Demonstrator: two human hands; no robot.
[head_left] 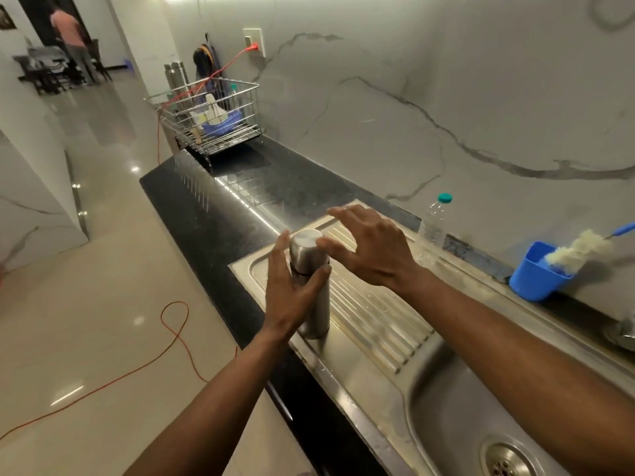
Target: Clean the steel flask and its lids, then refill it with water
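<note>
The steel flask (pixel 314 304) stands upright on the ribbed drainboard (pixel 378 314) of the steel sink, with its steel cap (pixel 305 243) on top. My left hand (pixel 290 290) wraps around the flask's upper body, thumb on the right side and fingers on the left. My right hand (pixel 371 247) hovers just right of the cap with fingers spread and straight; its thumb touches the cap's edge. The sink basin (pixel 464 417) with its drain lies at the lower right.
A clear plastic bottle (pixel 434 223) with a teal cap stands at the wall. A blue cup (pixel 536 273) holding a bottle brush (pixel 580 250) sits further right. A wire dish rack (pixel 213 115) stands at the counter's far end. An orange cable (pixel 171 324) crosses the floor.
</note>
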